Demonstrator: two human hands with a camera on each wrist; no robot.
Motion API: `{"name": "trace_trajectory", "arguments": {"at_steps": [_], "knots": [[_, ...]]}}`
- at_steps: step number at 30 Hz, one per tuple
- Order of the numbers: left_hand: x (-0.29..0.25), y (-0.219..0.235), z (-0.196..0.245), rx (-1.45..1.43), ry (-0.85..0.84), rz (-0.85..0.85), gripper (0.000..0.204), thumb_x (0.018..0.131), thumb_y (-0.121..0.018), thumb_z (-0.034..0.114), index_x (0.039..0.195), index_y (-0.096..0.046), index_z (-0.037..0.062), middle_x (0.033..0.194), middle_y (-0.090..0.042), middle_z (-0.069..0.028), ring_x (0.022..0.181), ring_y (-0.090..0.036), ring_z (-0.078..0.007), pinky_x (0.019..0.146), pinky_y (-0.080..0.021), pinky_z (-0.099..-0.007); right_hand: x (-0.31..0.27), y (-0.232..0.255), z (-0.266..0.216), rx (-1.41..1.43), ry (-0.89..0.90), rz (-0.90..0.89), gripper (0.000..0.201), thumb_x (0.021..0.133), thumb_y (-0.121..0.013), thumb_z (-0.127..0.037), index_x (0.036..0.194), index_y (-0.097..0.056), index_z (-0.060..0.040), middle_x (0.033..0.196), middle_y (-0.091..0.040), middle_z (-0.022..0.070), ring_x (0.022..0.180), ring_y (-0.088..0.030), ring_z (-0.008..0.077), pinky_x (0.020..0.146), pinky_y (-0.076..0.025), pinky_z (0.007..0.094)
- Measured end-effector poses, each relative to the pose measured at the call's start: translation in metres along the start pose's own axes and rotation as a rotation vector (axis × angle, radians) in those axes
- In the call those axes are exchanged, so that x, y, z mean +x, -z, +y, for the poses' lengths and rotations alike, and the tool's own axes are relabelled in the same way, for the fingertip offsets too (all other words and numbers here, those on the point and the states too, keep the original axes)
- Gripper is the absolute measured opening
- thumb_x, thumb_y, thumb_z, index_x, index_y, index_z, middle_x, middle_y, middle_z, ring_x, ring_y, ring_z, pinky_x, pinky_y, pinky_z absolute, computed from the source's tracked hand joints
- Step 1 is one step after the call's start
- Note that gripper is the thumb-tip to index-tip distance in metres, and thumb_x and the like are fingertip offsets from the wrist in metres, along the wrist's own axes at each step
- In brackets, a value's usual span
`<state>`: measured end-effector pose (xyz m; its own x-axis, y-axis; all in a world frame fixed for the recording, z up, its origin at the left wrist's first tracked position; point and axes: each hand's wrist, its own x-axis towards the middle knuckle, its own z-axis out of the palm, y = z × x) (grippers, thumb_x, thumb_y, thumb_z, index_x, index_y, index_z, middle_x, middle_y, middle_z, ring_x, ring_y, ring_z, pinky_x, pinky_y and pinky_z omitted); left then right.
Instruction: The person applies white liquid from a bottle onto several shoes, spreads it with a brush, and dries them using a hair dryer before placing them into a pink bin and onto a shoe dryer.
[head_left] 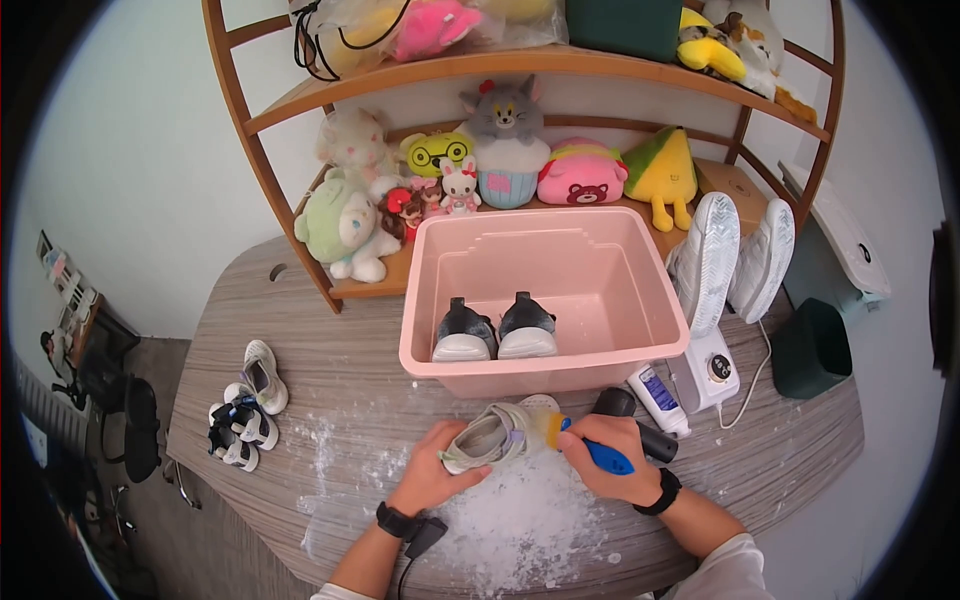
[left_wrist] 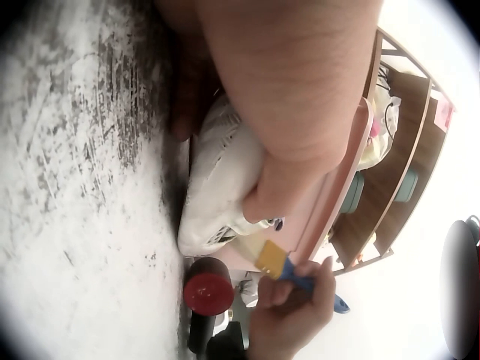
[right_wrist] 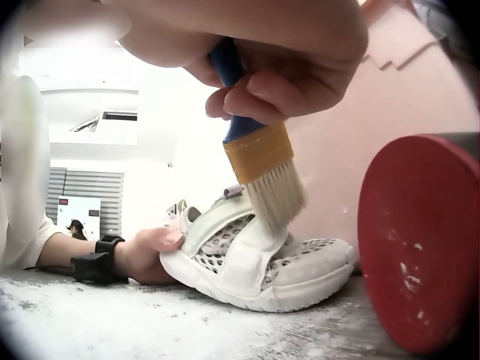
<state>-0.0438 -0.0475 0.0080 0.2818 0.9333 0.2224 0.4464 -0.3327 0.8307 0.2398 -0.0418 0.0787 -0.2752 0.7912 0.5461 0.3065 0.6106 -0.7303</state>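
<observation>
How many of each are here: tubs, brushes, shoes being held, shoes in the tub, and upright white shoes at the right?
Tub: 1
Brush: 1
Held shoe: 1
Shoes in tub: 2
Upright white shoes: 2
Total: 7

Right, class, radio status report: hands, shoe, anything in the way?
Left hand gripping shoe. Right hand holding brush, bristles on shoe's upper. White residue on table; nothing seen blocking brush.
</observation>
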Motion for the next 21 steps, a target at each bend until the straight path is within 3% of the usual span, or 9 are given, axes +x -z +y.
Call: {"name": "trace_trajectory", "arguments": {"at_steps": [5,8,10,14,16,21], "knots": [[0.001,0.0,0.001,0.019,-0.028,-0.009,0.058,0.077,-0.089,0.027,0.121,-0.065,-0.0021,0.121,-0.064,-0.0177,0.111,-0.065,-0.0336,0.095,-0.052,-0.04,-0.003,-0.001,-0.003,0.209,-0.008,-0.044,0.008,0.09,-0.074,-0.004,0.086,-0.069,0.001,0.069,-0.064,0.0142,0.057,-0.064,0.0276,0.053,-0.048,0.034],[0.002,0.001,0.004,0.003,0.004,-0.005,0.058,0.077,-0.089,0.027,0.121,-0.065,-0.0022,0.122,-0.064,-0.0179,0.111,-0.065,-0.034,0.095,-0.052,-0.0398,-0.007,-0.004,0.009,0.144,-0.085,-0.121,0.009,0.09,-0.074,-0.003,0.085,-0.068,0.0012,0.069,-0.064,0.0143,0.056,-0.064,0.0277,0.052,-0.048,0.034],[0.002,0.0,0.004,-0.004,0.0,-0.007,0.057,0.078,-0.089,0.027,0.121,-0.065,-0.0022,0.122,-0.064,-0.018,0.112,-0.065,-0.0341,0.096,-0.053,-0.0397,-0.009,-0.004,0.011,-0.045,-0.077,-0.162,0.01,0.09,-0.074,-0.004,0.084,-0.068,0.0016,0.069,-0.064,0.0143,0.056,-0.063,0.028,0.052,-0.047,0.0338],[0.001,0.0,0.0,0.005,-0.009,-0.012,0.057,0.078,-0.088,0.027,0.121,-0.065,-0.0022,0.122,-0.065,-0.0182,0.112,-0.066,-0.0344,0.096,-0.053,-0.0401,-0.005,0.001,0.005,-0.109,-0.073,-0.155,0.011,0.089,-0.075,-0.003,0.082,-0.068,0.0017,0.069,-0.065,0.0142,0.056,-0.063,0.0289,0.052,-0.048,0.0342],[0.001,0.0,0.0,0.004,-0.002,-0.017,0.057,0.078,-0.088,0.027,0.121,-0.065,-0.0021,0.122,-0.065,-0.0185,0.113,-0.065,-0.0345,0.096,-0.052,-0.0409,-0.003,0.003,-0.004,0.066,-0.059,-0.026,0.009,0.092,-0.071,-0.003,0.085,-0.068,0.0012,0.071,-0.066,0.0129,0.058,-0.064,0.0286,0.054,-0.048,0.0348],[0.003,-0.002,0.003,0.01,-0.01,-0.006,0.057,0.076,-0.089,0.026,0.121,-0.066,-0.0018,0.122,-0.065,-0.0187,0.112,-0.066,-0.0353,0.096,-0.053,-0.0415,-0.001,-0.004,-0.013,0.11,0.068,-0.072,0.007,0.09,-0.074,-0.002,0.086,-0.069,0.001,0.073,-0.068,0.0126,0.061,-0.066,0.0287,0.056,-0.049,0.0352]]}}
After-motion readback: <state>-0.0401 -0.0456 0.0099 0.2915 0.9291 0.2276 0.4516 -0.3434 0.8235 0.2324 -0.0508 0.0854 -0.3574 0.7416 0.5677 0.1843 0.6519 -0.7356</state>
